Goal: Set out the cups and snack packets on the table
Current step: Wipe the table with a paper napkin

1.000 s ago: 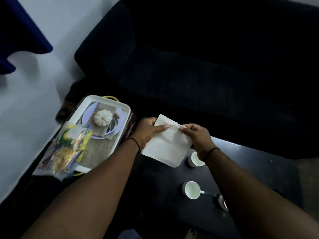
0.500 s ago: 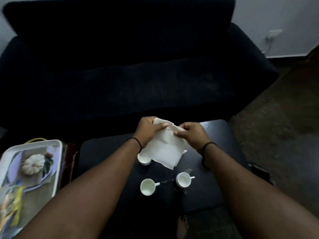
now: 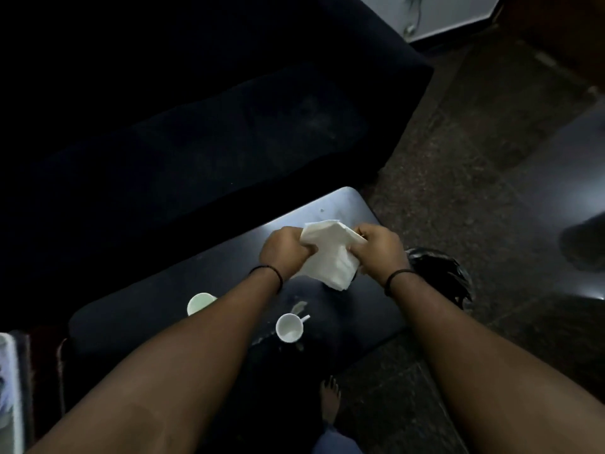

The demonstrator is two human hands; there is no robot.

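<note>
My left hand (image 3: pixel 284 251) and my right hand (image 3: pixel 379 249) both grip a white paper napkin (image 3: pixel 330 257), which hangs crumpled between them above the far right part of the dark table (image 3: pixel 137 319). A white cup (image 3: pixel 289 327) with its handle to the right stands on the table below the hands. Another white cup (image 3: pixel 198 303) stands further left, partly hidden by my left forearm. The snack packets are out of view.
A dark sofa (image 3: pixel 196 126) runs along the table's far side. A sliver of the white tray (image 3: pixel 9 388) shows at the left edge. A dark bag (image 3: pixel 445 276) lies on the speckled floor right of the table. My bare foot (image 3: pixel 330 401) stands by the near edge.
The view has swung right, so the tray with the packets has slid almost out of sight. Both hands have bunched the flat napkin into a crumpled wad.
</note>
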